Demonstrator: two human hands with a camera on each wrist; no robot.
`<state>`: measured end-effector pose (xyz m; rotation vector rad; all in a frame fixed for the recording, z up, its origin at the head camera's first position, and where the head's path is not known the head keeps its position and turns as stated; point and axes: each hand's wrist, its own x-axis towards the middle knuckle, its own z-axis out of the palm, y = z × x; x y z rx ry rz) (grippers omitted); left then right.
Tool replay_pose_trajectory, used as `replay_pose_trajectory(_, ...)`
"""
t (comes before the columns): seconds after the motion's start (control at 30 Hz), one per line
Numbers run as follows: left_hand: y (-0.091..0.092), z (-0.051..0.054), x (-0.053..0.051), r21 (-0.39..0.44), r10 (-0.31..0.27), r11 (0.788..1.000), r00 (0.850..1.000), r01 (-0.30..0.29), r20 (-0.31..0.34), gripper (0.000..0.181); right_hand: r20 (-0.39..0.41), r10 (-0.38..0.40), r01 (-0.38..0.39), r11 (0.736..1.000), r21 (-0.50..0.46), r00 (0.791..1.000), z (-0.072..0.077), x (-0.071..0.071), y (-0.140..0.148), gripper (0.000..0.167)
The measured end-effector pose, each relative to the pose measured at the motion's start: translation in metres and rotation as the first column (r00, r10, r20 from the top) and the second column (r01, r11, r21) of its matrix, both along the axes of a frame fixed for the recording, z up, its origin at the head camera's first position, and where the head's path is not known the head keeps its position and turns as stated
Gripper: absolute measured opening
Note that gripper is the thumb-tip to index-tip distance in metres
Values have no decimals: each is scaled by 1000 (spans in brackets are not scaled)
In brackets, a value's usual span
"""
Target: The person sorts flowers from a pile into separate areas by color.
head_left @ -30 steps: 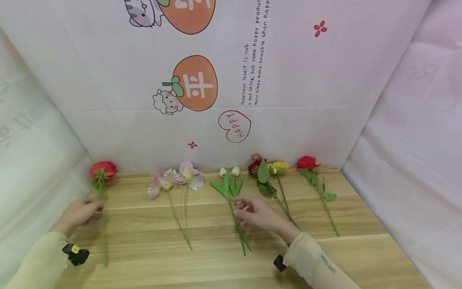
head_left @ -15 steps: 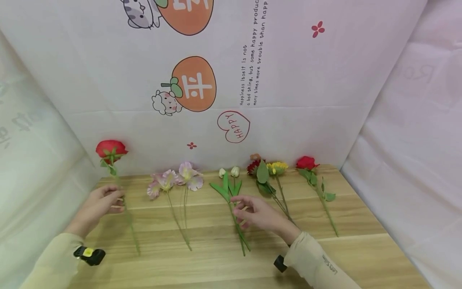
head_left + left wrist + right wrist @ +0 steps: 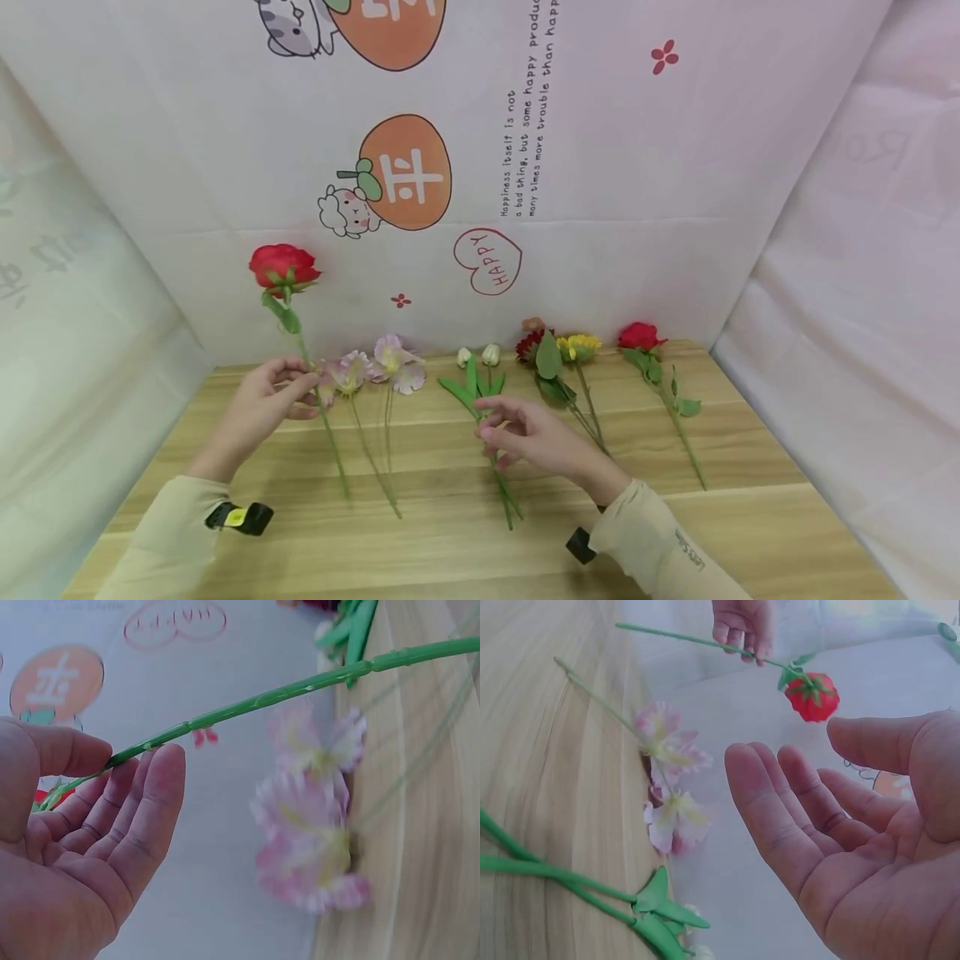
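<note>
My left hand (image 3: 266, 404) pinches the green stem of a red artificial rose (image 3: 285, 267) between thumb and fingertips. The rose is held up off the table, bloom toward the back wall, its stem (image 3: 255, 701) slanting past the pink flowers. In the right wrist view the rose's bloom (image 3: 812, 697) shows its green underside. My right hand (image 3: 540, 437) hovers above the crossed stems of two white tulips (image 3: 490, 356), fingers relaxed and loosely bent. Nothing lies between its thumb and fingers in the right wrist view.
Pale pink flowers (image 3: 393, 362) lie left of the tulips. To the right are a dark red flower (image 3: 530, 344), a yellow flower (image 3: 579, 347) and another red rose (image 3: 641, 337). A printed white cloth (image 3: 600, 167) stands behind the wooden table (image 3: 420, 550).
My left hand has raised the red rose from the table's left side and carried it right, close to the pink flowers. My right hand has barely moved.
</note>
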<state>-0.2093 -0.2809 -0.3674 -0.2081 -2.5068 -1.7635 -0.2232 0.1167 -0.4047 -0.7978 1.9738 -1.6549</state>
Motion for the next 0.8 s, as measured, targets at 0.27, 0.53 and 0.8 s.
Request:
replay_pose_trajectory(0.27, 48, 3, -4, 70, -77, 995, 997, 77, -12, 32, 3, -7, 7, 1000, -16, 1000, 0, 6, -7, 50)
replay_pose_trajectory(0.53, 90, -3, -10, 78, -163, 983, 984, 168, -72, 29, -28, 5, -5, 1000, -24, 1000, -4, 7, -20, 49)
replay_pose_trajectory(0.8, 122, -9, -9, 56, -244, 967, 965, 250, -96, 30, -32, -15, 15, 1000, -11, 999, -8, 10, -24, 46)
